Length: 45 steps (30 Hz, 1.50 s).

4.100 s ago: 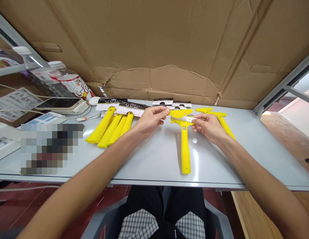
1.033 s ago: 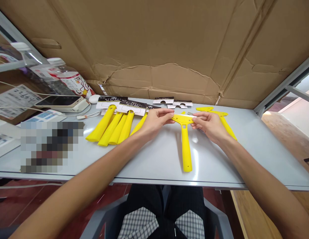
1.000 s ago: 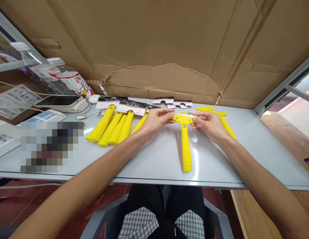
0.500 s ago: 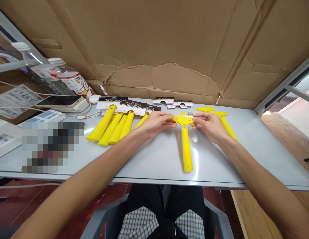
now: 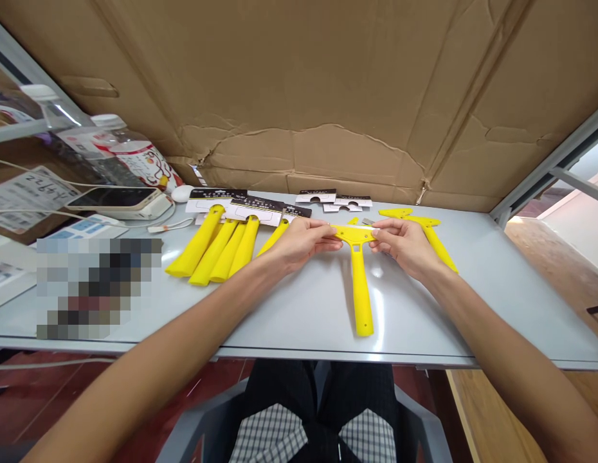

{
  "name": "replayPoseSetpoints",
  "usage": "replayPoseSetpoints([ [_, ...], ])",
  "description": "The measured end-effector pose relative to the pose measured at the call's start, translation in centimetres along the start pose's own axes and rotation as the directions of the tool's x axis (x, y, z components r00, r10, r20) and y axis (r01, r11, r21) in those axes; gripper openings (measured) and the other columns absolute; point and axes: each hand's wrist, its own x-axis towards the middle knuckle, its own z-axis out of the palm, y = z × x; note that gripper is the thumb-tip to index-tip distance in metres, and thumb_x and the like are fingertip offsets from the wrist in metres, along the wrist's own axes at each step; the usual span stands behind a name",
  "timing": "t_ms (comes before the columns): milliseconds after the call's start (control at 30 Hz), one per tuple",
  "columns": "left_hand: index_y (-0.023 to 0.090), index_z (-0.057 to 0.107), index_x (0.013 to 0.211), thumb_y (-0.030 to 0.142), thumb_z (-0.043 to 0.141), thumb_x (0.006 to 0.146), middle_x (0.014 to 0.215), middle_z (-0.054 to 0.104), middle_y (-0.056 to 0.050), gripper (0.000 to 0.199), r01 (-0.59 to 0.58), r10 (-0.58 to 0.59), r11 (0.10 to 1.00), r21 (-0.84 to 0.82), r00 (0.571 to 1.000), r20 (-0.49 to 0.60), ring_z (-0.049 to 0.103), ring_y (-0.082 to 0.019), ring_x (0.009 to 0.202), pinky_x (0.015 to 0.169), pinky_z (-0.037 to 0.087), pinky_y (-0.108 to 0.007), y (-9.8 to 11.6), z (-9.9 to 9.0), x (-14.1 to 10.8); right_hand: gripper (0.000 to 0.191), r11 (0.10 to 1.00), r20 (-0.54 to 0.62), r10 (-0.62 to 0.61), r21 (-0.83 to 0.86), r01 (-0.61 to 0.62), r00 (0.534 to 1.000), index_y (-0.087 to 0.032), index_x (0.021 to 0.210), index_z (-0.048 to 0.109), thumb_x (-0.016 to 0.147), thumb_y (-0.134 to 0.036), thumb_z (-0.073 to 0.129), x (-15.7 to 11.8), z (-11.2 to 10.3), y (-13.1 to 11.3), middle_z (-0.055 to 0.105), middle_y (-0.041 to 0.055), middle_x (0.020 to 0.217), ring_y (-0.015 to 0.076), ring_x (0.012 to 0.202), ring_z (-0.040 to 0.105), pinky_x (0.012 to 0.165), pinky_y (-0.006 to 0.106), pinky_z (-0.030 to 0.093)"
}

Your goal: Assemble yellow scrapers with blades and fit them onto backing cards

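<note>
Cardboard (image 5: pixel 299 77) stands at twelve o'clock beyond my table (image 5: pixel 289 315). The yellow scraper (image 5: pixel 359 273) is at one o'clock from me, handle towards six; I pinch its head with my left hand (image 5: pixel 303 243) at nine and my right hand (image 5: pixel 407 245) at three.

Cards (image 5: pixel 316 195) lie behind the scraper (image 5: pixel 360 276), handles (image 5: pixel 197 245) to its left.

From here, I am seeing the left hand (image 5: pixel 303 243) and right hand (image 5: pixel 407 246) hiding bits of the yellow tool (image 5: pixel 361 286). Big squares (image 5: pixel 99 289) are blurring something on the table (image 5: pixel 299 315).
</note>
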Motion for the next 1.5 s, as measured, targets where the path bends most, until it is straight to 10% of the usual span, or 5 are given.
replayPoseSetpoints([
  [400,0.009,0.079,0.072,0.009,0.074,0.090,0.078,0.080,-0.013,0.019,-0.019,0.020,0.999,0.037,0.999,-0.027,0.075,-0.015,0.069,0.087,0.065,-0.032,0.1,-0.1,0.0,0.033,0.954,-0.014,-0.078,-0.292,0.070,0.997,-0.018,0.102,0.078,0.089,-0.048,0.084,0.5,-1.1,-0.1,0.081,0.0091,0.093,0.0181,0.067,0.074,0.061,0.032,0.062],
  [600,0.011,0.079,0.071,0.008,0.073,0.090,0.075,0.079,-0.011,0.020,-0.038,0.042,0.997,0.073,0.998,-0.050,0.075,-0.015,0.070,0.088,0.066,-0.033,0.3,-0.5,0.1,0.023,0.445,0.006,-0.499,-0.856,0.262,0.867,-0.020,0.101,0.083,0.096,-0.024,0.061,1.8,-4.4,-0.5,0.083,0.0092,0.096,0.0223,0.075,0.072,0.078,0.039,0.055],
  [800,0.013,0.079,0.070,0.012,0.074,0.089,0.077,0.078,-0.012,0.020,-0.084,0.092,0.991,0.100,0.993,-0.077,0.075,-0.018,0.073,0.095,0.066,-0.040,1.0,-1.0,0.0,0.034,0.276,0.177,-0.397,-0.913,0.301,0.901,-0.018,0.106,0.085,0.092,-0.015,0.055,2.8,-5.5,1.2,0.082,0.0127,0.103,0.0255,0.080,0.068,0.083,0.042,0.052],
  [1167,0.013,0.077,0.073,0.015,0.075,0.087,0.077,0.078,-0.010,0.014,-0.109,0.122,0.982,0.153,0.989,-0.081,0.077,-0.018,0.076,0.097,0.066,-0.039,1.3,-1.5,-0.1,0.020,0.225,0.368,-0.315,-0.866,0.446,0.875,-0.020,0.102,0.083,0.093,-0.016,0.065,1.7,-3.2,1.5,0.073,0.0082,0.096,0.0227,0.082,0.065,0.079,0.039,0.050],
  [1500,0.013,0.079,0.074,0.013,0.074,0.088,0.078,0.080,-0.011,0.015,-0.113,0.121,0.984,0.135,0.991,-0.056,0.077,-0.017,0.075,0.095,0.067,-0.037,1.3,-1.5,-0.2,0.024,0.175,0.306,-0.253,-0.918,0.355,0.918,-0.020,0.094,0.083,0.094,-0.009,0.062,2.5,-4.4,1.6,0.074,0.0086,0.098,0.0250,0.086,0.067,0.081,0.040,0.051],
])
